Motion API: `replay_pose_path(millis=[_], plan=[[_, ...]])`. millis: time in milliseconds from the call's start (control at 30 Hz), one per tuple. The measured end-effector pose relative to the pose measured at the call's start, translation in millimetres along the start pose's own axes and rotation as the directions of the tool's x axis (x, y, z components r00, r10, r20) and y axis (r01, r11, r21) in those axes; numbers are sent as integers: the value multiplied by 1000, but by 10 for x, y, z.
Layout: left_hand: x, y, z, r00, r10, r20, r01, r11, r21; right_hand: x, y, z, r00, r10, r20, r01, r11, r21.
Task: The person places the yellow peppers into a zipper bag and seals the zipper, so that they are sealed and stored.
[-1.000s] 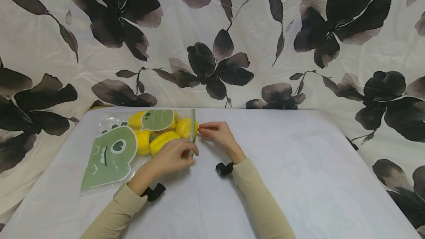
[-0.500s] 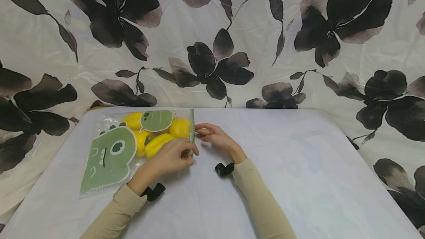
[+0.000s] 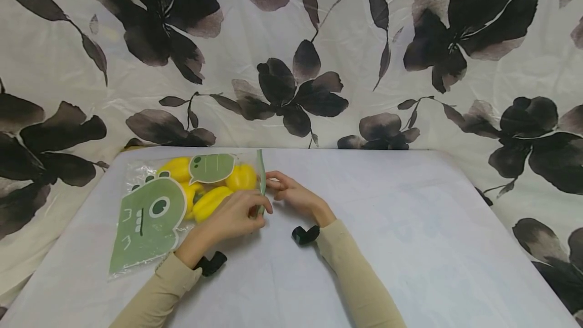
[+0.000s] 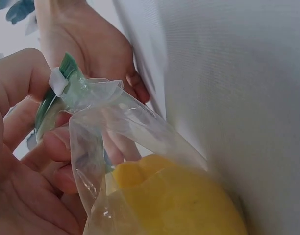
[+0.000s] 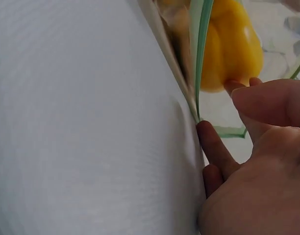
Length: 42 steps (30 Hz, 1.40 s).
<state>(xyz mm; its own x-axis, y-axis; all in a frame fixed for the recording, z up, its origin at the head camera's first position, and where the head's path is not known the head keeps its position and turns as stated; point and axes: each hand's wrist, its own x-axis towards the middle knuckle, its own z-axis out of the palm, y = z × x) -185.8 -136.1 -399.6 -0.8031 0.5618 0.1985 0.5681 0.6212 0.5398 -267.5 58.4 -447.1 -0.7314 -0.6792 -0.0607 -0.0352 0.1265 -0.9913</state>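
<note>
A clear zip bag (image 3: 148,224) with a green cartoon print lies on the left half of the table. Several yellow bell peppers (image 3: 211,203) are inside it. My left hand (image 3: 234,211) pinches the near end of the bag's green zip edge (image 3: 261,171), beside a small white slider (image 4: 58,82). At the bag's mouth my right hand (image 3: 296,196) reaches in from the right. Its fingers (image 5: 216,147) are extended, and a fingertip appears to touch the nearest yellow pepper (image 5: 233,54). The right fingertips are partly hidden behind the zip edge in the head view.
A white cloth covers the table (image 3: 410,247), whose back edge meets a hanging floral cloth (image 3: 300,90). Black wrist cameras sit on both wrists, the left camera (image 3: 212,263) near the bag's front side.
The peppers have shifted left, deeper into the bag, and the bag's print has moved slightly left. My right fingers have followed leftward and spread from their earlier pinch. My left hand stays put.
</note>
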Motion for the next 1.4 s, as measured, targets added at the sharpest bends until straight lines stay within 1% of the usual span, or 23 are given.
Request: replay_pose_path(millis=[167,267,333,400,467,533,600,633,667,700,733,833,900,933,1000,1033,1067,1100,1167,1200,1300,1333,1400], plan=[[15,20,-1,1000,-1,5,1,1000,16,1,-23,5,1000,9,-27,-9,1000,-14],[15,39,8,1000,-20,-7,20,1000,24,-47,-97,-15,997,12,-70,-18,997,-79],[-4,62,11,999,-43,-26,43,999,19,-116,-177,-37,995,-9,-97,-6,988,-153],[-43,96,-2,996,-74,-49,74,997,7,-215,-279,-64,991,-64,-120,33,968,-250],[-109,125,-27,991,-117,-60,116,993,-22,-317,-369,-77,984,-131,-119,83,937,-340],[-199,155,-61,984,-168,-63,163,983,-80,-433,-453,-68,978,-192,-81,143,900,-411],[-305,187,-94,971,-236,-36,226,956,-187,-554,-532,-30,976,-218,-9,188,862,-471],[-363,201,-106,962,-274,-11,262,930,-259,-606,-559,-3,976,-215,38,206,851,-483],[-422,211,-113,953,-303,21,292,895,-338,-652,-577,30,975,-203,87,219,845,-487],[-480,218,-109,945,-323,54,316,855,-412,-691,-589,65,972,-187,141,232,843,-485],[-536,220,-95,935,-340,101,344,801,-490,-721,-592,102,968,-163,192,237,843,-482],[-665,221,2,904,-351,245,419,604,-678,-752,-538,219,949,-88,302,219,874,-433],[-712,229,91,873,-352,338,475,449,-757,-749,-493,287,943,-49,328,182,903,-390],[-725,241,137,856,-355,375,496,364,-788,-750,-471,319,945,-34,325,159,917,-365],[-727,274,220,832,-369,414,511,219,-831,-754,-439,369,956,-21,293,115,945,-306],[-719,290,260,823,-384,419,506,159,-848,-754,-429,388,963,-16,268,93,957,-276],[-702,307,298,818,-404,409,489,115,-865,-754,-418,404,971,-8,239,69,966,-248],[-680,322,333,813,-435,386,462,78,-884,-754,-410,419,977,-8,212,56,974,-220],[-622,340,396,797,-518,310,388,45,-921,-747,-403,453,987,-13,158,40,985,-168],[-592,343,424,784,-560,267,348,41,-937,-742,-401,473,991,-15,132,34,988,-148],[-529,332,488,730,-666,154,243,42,-969,-731,-400,546,998,-16,63,23,994,-102],[-520,322,506,722,-680,128,216,46,-975,-729,-400,575,999,-11,36,14,996,-91],[-523,304,537,715,-693,94,175,48,-983,-733,-403,634,1000,4,-11,-5,998,-61]])
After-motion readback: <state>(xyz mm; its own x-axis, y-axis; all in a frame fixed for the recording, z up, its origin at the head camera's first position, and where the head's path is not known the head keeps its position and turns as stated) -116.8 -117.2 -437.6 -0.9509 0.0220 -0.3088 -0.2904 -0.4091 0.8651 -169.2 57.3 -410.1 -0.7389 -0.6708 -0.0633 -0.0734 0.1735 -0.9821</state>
